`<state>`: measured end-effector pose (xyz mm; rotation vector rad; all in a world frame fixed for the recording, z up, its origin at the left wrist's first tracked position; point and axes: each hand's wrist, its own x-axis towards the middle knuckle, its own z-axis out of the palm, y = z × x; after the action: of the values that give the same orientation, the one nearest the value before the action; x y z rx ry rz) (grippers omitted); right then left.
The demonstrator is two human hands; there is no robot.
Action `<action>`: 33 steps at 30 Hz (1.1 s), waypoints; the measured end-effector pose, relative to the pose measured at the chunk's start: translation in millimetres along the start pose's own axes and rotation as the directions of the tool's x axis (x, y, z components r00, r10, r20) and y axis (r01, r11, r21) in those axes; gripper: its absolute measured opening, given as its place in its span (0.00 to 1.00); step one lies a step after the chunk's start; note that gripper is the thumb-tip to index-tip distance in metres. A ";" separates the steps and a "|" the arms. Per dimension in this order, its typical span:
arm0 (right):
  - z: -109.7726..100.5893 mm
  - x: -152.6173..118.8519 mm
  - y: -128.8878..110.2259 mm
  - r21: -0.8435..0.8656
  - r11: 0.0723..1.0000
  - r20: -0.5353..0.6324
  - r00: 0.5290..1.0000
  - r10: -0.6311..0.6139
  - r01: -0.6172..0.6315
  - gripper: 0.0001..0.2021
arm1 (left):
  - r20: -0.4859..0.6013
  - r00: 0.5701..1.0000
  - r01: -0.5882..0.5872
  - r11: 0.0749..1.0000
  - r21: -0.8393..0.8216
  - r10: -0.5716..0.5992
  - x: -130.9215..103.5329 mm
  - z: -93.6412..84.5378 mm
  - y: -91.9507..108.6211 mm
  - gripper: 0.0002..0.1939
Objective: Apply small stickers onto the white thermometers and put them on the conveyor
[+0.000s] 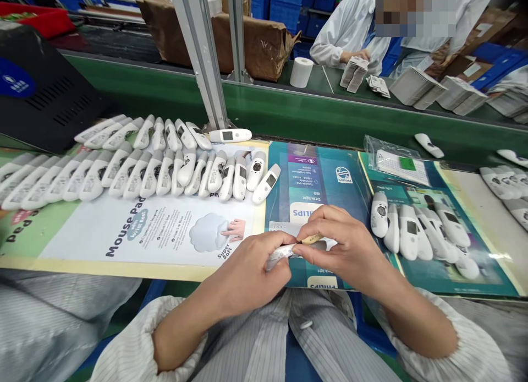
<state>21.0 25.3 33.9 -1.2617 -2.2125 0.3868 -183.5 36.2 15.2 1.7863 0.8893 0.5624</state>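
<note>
Just above the front edge of the table, my left hand [258,269] is closed around a white and grey handheld thermometer [282,252], with the printed side partly showing. My right hand [338,241] meets it from the other side, thumb and forefinger pinched together at the thermometer. A small yellowish piece [312,239] shows among the right fingers; I cannot tell what it is. A sheet of small labels [277,227] lies partly hidden behind my hands. Nearest on the table is a single thermometer [266,184] with its screen up.
Rows of thermometers [165,173] fill the left side, near a black machine [45,90]. A smaller group [418,230] and a plastic bag [388,156] lie at right. A metal post [202,52] rises behind. Across the bench, a person [350,29] handles stacked papers [353,74].
</note>
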 end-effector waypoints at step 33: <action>-23.8 8.2 28.4 0.018 0.993 0.001 0.993 0.116 -0.116 0.09 | -0.117 0.993 -0.038 0.989 -0.144 0.021 26.2 -15.1 -11.4 0.16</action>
<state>51.7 46.4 41.5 -1.3853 -2.1368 0.4505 -181.8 68.0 9.4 1.6497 0.8777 0.7377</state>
